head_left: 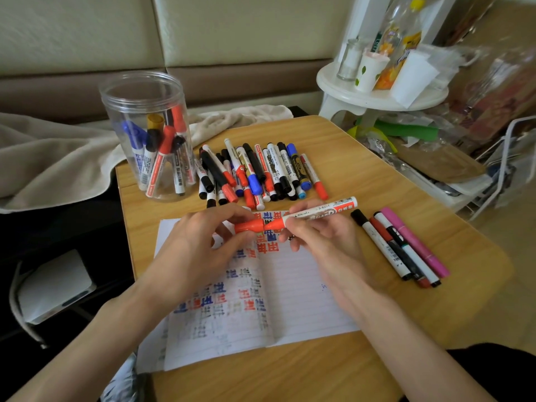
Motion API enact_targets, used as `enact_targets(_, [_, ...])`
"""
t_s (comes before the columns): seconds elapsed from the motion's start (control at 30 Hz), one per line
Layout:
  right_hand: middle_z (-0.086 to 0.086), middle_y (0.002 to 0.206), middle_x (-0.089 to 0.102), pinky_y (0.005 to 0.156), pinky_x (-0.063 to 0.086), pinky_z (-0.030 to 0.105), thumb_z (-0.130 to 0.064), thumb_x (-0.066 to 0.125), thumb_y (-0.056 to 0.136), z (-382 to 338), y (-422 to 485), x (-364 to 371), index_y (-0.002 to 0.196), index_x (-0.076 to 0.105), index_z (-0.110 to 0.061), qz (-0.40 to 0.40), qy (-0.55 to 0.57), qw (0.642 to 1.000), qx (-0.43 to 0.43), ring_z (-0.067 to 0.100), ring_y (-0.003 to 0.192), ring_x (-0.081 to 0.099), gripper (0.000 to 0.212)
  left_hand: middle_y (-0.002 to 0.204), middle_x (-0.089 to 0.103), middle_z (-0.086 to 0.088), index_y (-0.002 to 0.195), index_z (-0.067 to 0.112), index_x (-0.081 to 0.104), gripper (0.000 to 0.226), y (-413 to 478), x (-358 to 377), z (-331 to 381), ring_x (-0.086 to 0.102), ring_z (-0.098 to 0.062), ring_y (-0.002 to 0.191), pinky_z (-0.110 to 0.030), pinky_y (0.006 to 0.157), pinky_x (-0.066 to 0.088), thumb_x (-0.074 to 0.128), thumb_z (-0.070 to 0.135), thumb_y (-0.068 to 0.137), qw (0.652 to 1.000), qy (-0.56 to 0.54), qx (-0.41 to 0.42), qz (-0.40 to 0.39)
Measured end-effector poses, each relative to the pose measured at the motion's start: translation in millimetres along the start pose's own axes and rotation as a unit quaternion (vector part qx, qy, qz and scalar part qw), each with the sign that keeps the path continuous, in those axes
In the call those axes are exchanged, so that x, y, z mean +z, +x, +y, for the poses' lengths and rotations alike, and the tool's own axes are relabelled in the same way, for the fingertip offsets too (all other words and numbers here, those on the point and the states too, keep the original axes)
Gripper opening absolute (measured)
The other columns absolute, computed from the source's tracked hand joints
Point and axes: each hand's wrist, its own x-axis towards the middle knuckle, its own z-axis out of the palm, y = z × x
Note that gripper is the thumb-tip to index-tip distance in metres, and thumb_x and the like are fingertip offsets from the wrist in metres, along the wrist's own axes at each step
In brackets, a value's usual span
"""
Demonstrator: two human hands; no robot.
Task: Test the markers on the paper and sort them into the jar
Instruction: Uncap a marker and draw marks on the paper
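Note:
Above the lined paper [293, 303], my right hand [319, 236] grips the white barrel of a red marker [316, 212]. My left hand [203, 242] pinches its red cap [249, 226], which sits at the marker's tip. The paper carries red, blue and black test marks. A clear plastic jar [148, 134] stands upright at the table's far left with several markers inside. A pile of several red, blue and black markers [255, 172] lies beyond the paper.
Several markers, one pink [412, 242], lie in a row right of the paper. The wooden table [362, 175] has a beige blanket [52, 158] to its left. A white stool [377, 97] with cups and bottles stands at the back right.

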Motion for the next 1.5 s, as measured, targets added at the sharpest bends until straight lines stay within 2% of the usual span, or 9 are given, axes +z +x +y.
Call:
enact_targets(0.37, [0.013, 0.090, 0.077, 0.067, 0.053, 0.027, -0.006, 0.079, 0.089, -1, -2, 1, 0.106, 0.071, -0.007, -0.019, -0.002, 1.000, 0.005, 0.026, 0.081, 0.073, 0.019, 0.093, 0.070, 0.028, 0.108, 0.044, 0.069, 0.019, 1, 1, 1, 0.065, 0.002, 0.084, -0.011, 0.067, 0.046, 0.072, 0.039, 0.091, 1.000, -0.023, 0.014, -0.003])
enact_targets(0.47, [0.009, 0.098, 0.079, 0.072, 0.052, 0.030, -0.021, 0.083, 0.085, -1, -3, 0, 0.111, 0.076, -0.014, -0.047, -0.028, 0.998, 0.032, 0.024, 0.090, 0.074, 0.028, 0.094, 0.071, 0.026, 0.109, 0.042, 0.070, 0.017, 1, -1, -2, 0.066, -0.001, 0.087, -0.015, 0.068, 0.048, 0.069, 0.037, 0.093, 1.000, -0.017, 0.013, -0.012])
enact_targets(0.57, [0.004, 0.088, 0.072, 0.069, 0.046, 0.031, -0.037, 0.081, 0.084, -3, 1, -5, 0.113, 0.079, -0.020, -0.046, -0.010, 0.997, 0.057, 0.019, 0.081, 0.062, 0.034, 0.099, 0.068, 0.028, 0.113, 0.044, 0.068, 0.020, 2, -4, -8, 0.064, 0.002, 0.090, -0.017, 0.068, 0.048, 0.063, 0.040, 0.094, 1.000, 0.000, -0.002, -0.011])
enact_targets(0.67, [0.009, 0.083, 0.069, 0.065, 0.046, 0.029, -0.032, 0.083, 0.081, -5, 4, -13, 0.105, 0.080, -0.014, -0.013, 0.027, 0.997, 0.067, 0.019, 0.075, 0.060, 0.030, 0.098, 0.067, 0.030, 0.114, 0.045, 0.068, 0.021, 2, -7, -11, 0.063, 0.005, 0.091, -0.014, 0.067, 0.047, 0.063, 0.041, 0.094, 1.000, -0.005, -0.011, 0.004])
enact_targets(0.73, [0.010, 0.087, 0.075, 0.067, 0.050, 0.028, -0.029, 0.083, 0.082, -5, 5, -16, 0.105, 0.080, -0.013, -0.020, -0.020, 0.998, 0.049, 0.019, 0.077, 0.065, 0.028, 0.095, 0.067, 0.031, 0.113, 0.042, 0.070, 0.022, 2, -7, -12, 0.062, 0.005, 0.090, -0.013, 0.068, 0.046, 0.063, 0.041, 0.093, 1.000, -0.006, -0.016, 0.015])
enact_targets(0.83, [0.010, 0.085, 0.079, 0.068, 0.055, 0.025, -0.025, 0.082, 0.081, -6, 6, -16, 0.106, 0.080, -0.014, -0.036, -0.095, 0.995, 0.026, 0.016, 0.074, 0.072, 0.028, 0.083, 0.068, 0.031, 0.112, 0.037, 0.075, 0.021, 0, -9, -13, 0.065, 0.000, 0.083, -0.023, 0.076, 0.052, 0.066, 0.036, 0.092, 0.999, -0.017, -0.020, 0.029])
enact_targets(0.97, [0.012, 0.080, 0.079, 0.066, 0.058, 0.023, -0.020, 0.081, 0.080, -2, 6, -12, 0.104, 0.080, -0.013, -0.029, -0.096, 0.995, -0.001, 0.018, 0.069, 0.074, 0.024, 0.074, 0.068, 0.020, 0.109, 0.034, 0.077, 0.019, -4, -10, -12, 0.066, -0.010, 0.077, -0.037, 0.078, 0.055, 0.069, 0.029, 0.092, 0.999, -0.024, -0.002, 0.043])
enact_targets(1.17, [0.011, 0.078, 0.078, 0.067, 0.058, 0.023, -0.019, 0.081, 0.080, 0, 3, -9, 0.101, 0.081, -0.016, -0.016, -0.083, 0.996, -0.023, 0.019, 0.067, 0.073, 0.021, 0.077, 0.067, 0.026, 0.105, 0.038, 0.076, 0.023, -5, -7, -10, 0.067, -0.011, 0.077, -0.018, 0.072, 0.050, 0.069, 0.019, 0.094, 0.997, -0.042, 0.009, 0.070])
enact_targets(1.5, [0.008, 0.079, 0.079, 0.069, 0.059, 0.024, -0.020, 0.080, 0.081, 9, 6, -6, 0.101, 0.081, -0.018, -0.015, -0.088, 0.996, -0.030, 0.020, 0.070, 0.074, 0.020, 0.085, 0.072, 0.023, 0.106, 0.031, 0.079, 0.022, -7, -2, -5, 0.068, -0.008, 0.082, -0.030, 0.075, 0.056, 0.070, 0.015, 0.094, 0.995, -0.034, -0.011, 0.088])
